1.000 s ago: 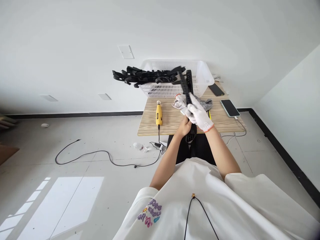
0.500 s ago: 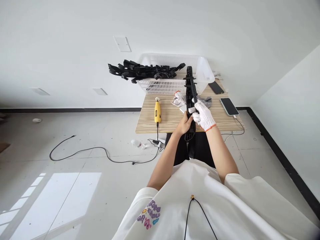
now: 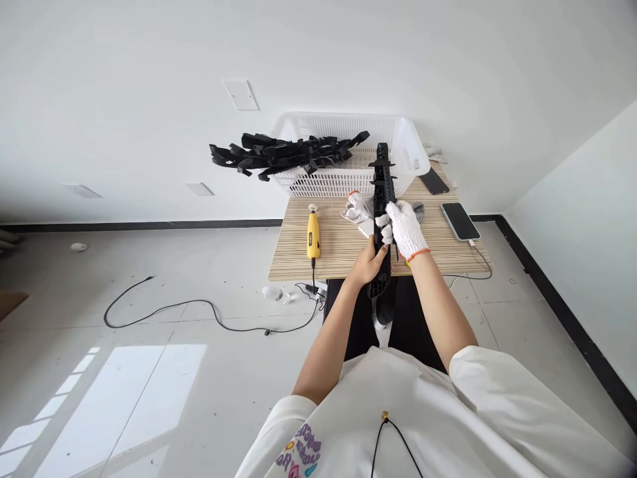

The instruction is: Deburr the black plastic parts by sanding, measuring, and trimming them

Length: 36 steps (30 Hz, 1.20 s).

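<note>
My bare left hand is closed round the lower part of a long black plastic part, which points away from me over the table edge. In a white knit glove with an orange cuff, my right hand grips a black caliper. The caliper lies along the top of the part, its jaws crossing it near the far end. My gloved fingers hide the caliper's middle. Whether the jaws touch the part I cannot tell. Beside the part lies a loose white glove.
A white plastic basket stands against the wall, with several black plastic parts sticking out to its left. On the striped table lie a yellow rotary tool and two phones. A black cable runs across the floor.
The caliper has shifted from slanting beside the part to lying more in line over it. My right hand has moved slightly with it. The whole view has tilted a little.
</note>
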Tool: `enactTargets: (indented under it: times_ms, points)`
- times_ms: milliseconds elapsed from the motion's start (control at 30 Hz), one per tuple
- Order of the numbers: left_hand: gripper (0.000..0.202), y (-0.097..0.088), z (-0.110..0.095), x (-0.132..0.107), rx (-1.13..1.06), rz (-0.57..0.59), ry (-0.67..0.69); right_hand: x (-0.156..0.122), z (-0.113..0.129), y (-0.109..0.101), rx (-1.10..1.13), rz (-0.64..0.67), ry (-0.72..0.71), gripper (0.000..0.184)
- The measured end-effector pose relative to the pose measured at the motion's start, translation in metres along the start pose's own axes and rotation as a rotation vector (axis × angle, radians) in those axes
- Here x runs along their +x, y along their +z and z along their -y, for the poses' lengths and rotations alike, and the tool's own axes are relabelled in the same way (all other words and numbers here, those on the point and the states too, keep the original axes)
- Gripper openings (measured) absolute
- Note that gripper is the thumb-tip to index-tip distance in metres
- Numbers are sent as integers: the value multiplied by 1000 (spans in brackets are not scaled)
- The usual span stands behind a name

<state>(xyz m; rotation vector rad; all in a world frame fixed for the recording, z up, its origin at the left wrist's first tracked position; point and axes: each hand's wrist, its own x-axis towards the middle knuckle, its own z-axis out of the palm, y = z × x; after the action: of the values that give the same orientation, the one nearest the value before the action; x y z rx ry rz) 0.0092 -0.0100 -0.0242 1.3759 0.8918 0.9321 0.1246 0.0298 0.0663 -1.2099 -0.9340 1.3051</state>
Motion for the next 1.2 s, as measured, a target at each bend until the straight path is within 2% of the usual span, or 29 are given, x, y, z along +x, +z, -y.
enactTargets:
  times_ms: [133,233,400,667,1033,1133,1200]
  points:
    - [36,0,-5,-4,42,-7,-25,-10,-4,5,-41,-180,-14,25]
    - [28,-1,-5,-4,143,-53,1,-13,-10,6,-8,-239,-34,24]
    - [22,-1,-3,-1,211,-130,74,-18,-15,6,54,-208,-61,22]
    - [21,-2,-2,-3,261,-99,112,-25,-20,10,39,-159,-120,25]
    - [21,-2,-4,-5,300,-88,106,-28,-23,12,26,-218,-128,21]
    - [23,-2,-3,-6,313,-72,108,-33,-23,13,-15,-233,-114,29]
    - [26,-2,-2,-6,317,-65,109,-34,-23,13,-14,-214,-84,47]
